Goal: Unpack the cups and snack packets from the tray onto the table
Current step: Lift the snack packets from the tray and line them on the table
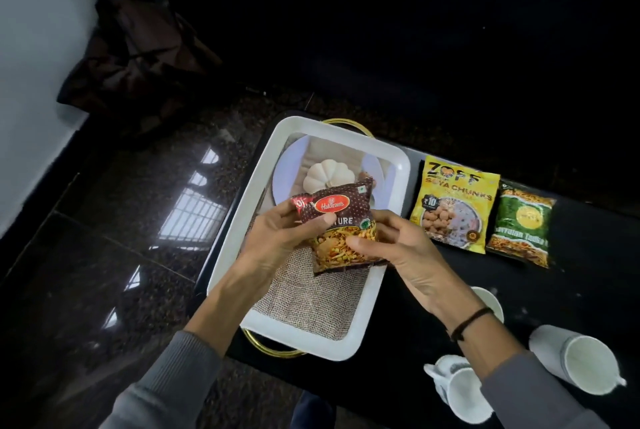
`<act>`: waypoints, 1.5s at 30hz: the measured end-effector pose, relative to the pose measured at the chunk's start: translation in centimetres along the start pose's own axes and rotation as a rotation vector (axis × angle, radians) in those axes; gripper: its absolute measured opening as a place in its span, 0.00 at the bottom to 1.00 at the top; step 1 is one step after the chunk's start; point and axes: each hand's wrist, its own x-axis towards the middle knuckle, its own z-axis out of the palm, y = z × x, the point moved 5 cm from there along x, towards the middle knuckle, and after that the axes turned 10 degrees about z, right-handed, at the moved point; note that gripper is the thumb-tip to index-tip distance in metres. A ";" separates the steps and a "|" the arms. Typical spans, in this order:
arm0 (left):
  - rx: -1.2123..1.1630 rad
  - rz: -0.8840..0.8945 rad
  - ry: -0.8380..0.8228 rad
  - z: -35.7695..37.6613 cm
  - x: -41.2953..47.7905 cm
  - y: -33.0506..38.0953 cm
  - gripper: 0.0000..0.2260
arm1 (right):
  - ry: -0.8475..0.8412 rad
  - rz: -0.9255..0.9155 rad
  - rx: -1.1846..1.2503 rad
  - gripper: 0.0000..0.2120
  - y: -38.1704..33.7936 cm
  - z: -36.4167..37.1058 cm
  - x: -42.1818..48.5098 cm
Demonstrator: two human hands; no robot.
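A brown and orange snack packet (pixel 337 217) is held above the white tray (pixel 239 206). My left hand (pixel 277 238) grips its left side and my right hand (pixel 391 248) grips its lower right. The tray has gold handles and a printed floor with a pumpkin picture and burlap. On the black table (pixel 571 290) to the right lie a yellow soya chunks packet (pixel 453 206) and a green packet (pixel 519 231). Three white cups stand nearer me: one (pixel 488 300) partly behind my right wrist, one (pixel 457 390) at the bottom, one (pixel 581 359) at the right.
A dark polished stone floor (pixel 121 255) reflects a window at the left. A dark brown bag (pixel 135 57) leans against a white wall (pixel 41 64) at the far left. The background beyond the table is dark.
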 end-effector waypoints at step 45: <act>0.710 0.016 -0.253 39.3 6.4 -10.6 0.17 | 0.708 -0.092 0.399 0.08 3.2 -33.3 -9.1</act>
